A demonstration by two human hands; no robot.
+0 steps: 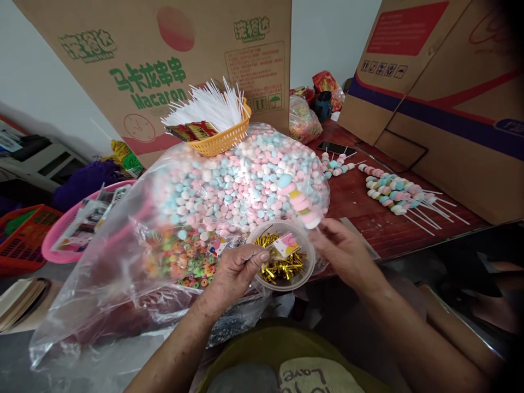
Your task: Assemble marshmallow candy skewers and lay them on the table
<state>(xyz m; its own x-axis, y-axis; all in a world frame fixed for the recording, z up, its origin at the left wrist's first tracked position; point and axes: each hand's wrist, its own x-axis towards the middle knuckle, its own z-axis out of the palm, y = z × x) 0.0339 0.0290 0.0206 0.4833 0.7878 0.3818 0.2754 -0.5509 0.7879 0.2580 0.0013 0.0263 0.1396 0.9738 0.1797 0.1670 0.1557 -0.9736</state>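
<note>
My left hand point(239, 267) pinches a small clear plastic bag point(287, 244) with a pink and white print between thumb and fingers. Closed around the lower end of a candy skewer point(300, 203), my right hand point(346, 248) is slightly blurred. The skewer leans up to the left and carries pink, blue and yellow candies. Below the bag is a round clear plastic tub point(310, 267) of gold twist ties point(282, 270). Behind it, a large clear bag holds pink, blue and white candies point(233, 191). Ring-shaped coloured candies point(192, 256) lie at its near left.
A yellow basket point(223, 143) of white sticks rests on the candies. Finished skewers point(395, 191) lie on the red table point(347, 202) at right, near a phone point(336, 148). Cardboard boxes point(204, 43) stand behind and at right. A pink basin point(61, 234) sits at left.
</note>
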